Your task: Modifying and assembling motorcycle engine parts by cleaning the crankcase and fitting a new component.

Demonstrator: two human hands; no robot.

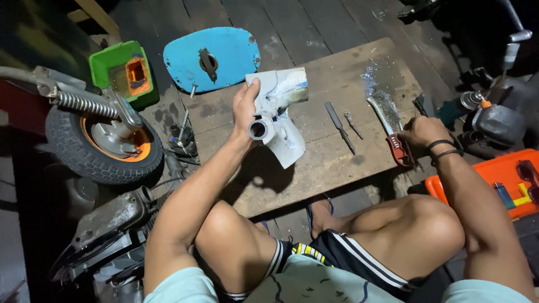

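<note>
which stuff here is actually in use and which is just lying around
In use: propeller in left hand; wire brush in right hand; board under them.

Lying about: file, drill bit, wheel, blue cover, green box, orange tray.

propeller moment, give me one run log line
left hand: holds grey propeller up over wooden board | right hand: grips red-handled wire brush on board | file: lying between them

Wooden board point(331, 163) on plank floor point(292, 22), bearing file point(339, 127), drill bit point(353, 124).
</note>
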